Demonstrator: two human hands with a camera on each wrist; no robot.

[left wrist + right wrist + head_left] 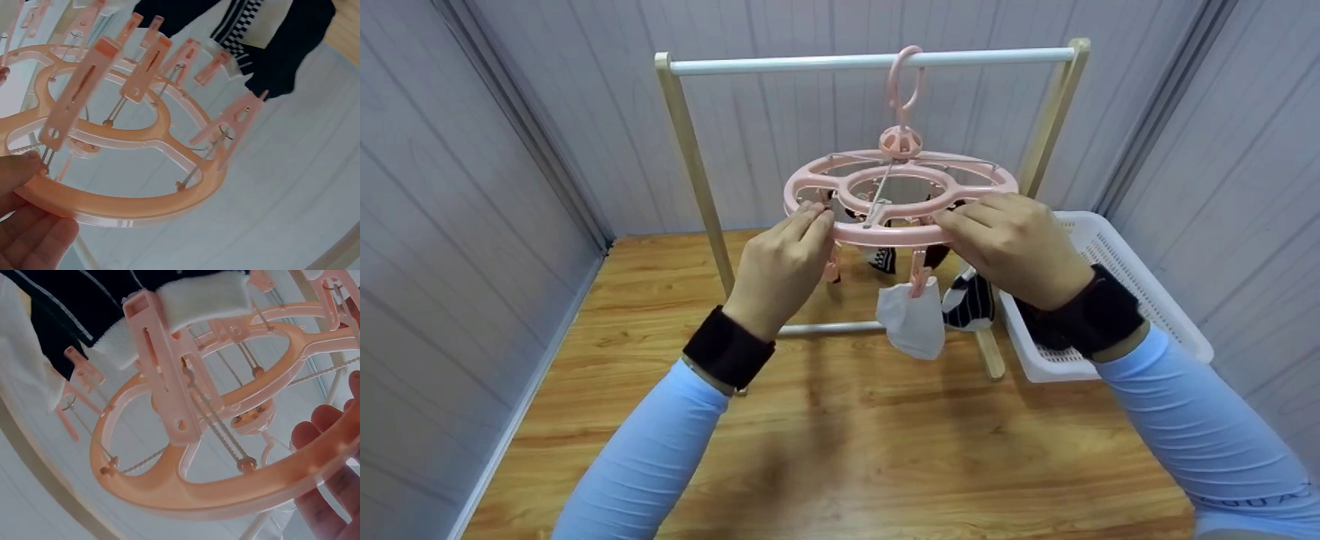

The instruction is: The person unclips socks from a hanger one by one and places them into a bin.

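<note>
Both hands at the near rim of the pink clip hanger (900,199), which hung by its hook from the white rail (870,61). Left hand (780,266) pinched around the rim, right hand (1012,244) curled over it. White sock (913,319) and striped sock (969,300) clipped below, beside the white basket (1117,262). Risks, probably: tilted ring, hook slipped off the rail, or a sock pulled loose and dropped to the wooden floor (840,450).

wooden floor (847,450), wooden rack (690,150) and white basket (1117,255) standing on it
</note>
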